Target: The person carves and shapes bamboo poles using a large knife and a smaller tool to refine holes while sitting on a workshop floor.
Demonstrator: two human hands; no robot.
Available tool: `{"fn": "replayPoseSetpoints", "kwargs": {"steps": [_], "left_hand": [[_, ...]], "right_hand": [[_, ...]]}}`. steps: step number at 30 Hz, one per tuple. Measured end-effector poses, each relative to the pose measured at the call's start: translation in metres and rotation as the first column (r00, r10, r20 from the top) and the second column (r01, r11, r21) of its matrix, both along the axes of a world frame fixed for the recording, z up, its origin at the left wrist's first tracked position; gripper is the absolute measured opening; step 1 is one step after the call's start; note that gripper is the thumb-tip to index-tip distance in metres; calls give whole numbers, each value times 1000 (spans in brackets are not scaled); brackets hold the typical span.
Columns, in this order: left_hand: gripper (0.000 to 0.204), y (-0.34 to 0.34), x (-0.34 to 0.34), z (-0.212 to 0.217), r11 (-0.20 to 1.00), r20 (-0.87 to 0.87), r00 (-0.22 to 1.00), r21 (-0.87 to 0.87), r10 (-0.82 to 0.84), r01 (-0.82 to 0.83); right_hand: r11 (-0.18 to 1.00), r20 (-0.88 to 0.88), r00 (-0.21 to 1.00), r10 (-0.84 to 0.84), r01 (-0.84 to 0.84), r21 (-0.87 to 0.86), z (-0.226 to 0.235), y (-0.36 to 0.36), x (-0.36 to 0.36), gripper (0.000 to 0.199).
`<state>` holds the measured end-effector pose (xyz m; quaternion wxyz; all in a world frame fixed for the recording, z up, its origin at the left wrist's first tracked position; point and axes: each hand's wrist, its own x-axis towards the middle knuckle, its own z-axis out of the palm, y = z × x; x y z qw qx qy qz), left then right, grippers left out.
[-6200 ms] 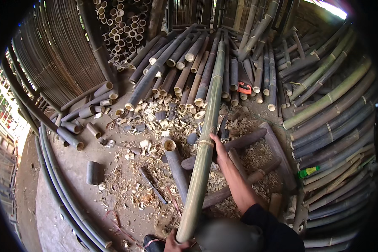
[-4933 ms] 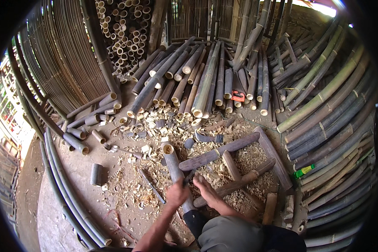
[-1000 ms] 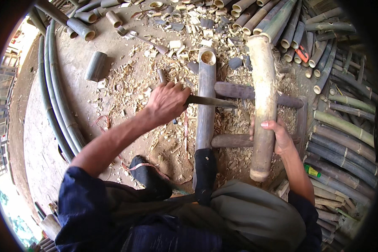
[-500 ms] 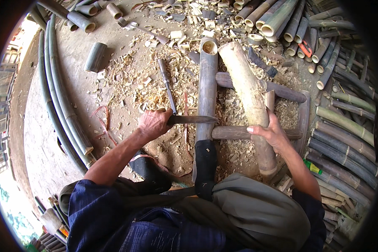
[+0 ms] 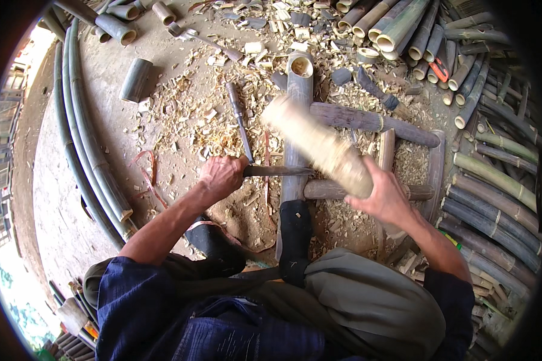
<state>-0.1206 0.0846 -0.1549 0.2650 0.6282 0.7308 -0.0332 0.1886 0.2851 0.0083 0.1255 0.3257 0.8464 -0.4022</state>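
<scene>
- Mount: head camera, left of a side-by-side pair worn by the person (image 5: 235, 337) before me.
- Aim: steeply downward, frame upright; trousers (image 5: 373, 295) at lower centre.
- Range: near; left hand (image 5: 223, 176) left of centre, right hand (image 5: 384, 195) right of centre.
- Lens: wide fisheye; poles (image 5: 88, 132) toward the left rim appear bowed.

Blurred pale club (image 5: 319, 147), slanted, knife (image 5: 274, 171) across bamboo (image 5: 300, 90)

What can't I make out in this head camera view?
- Pale club-like piece in the right hand: blurred, apparently by motion, so its surface detail is lost.
- Knife: its grip is hidden inside the left hand.
- Green thing: mostly covered by the right forearm.
- Bamboo poles: far ends cut off by the top edge.
</scene>
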Motion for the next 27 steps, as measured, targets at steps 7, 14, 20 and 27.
{"fn": "replayPoseSetpoints", "kwargs": {"steps": [7,14,20,27], "left_hand": [[17,14,0,10,996,-9,999,-74,-46,45],[16,13,3,9,995,-9,1000,-97,-29,28],[15,5,-5,8,992,-11,1000,-125,0,-1],[14,6,0,-3,999,20,999,-20,44,-44]], "right_hand": [[252,370,542,755,-760,599,-62,64,-25,54],[457,-146,470,870,-660,596,-58,34,-3,67],[443,156,614,774,-700,560,-38,18,-24,61],[389,285,649,706,-690,610,-58,53,-15,56]]}}
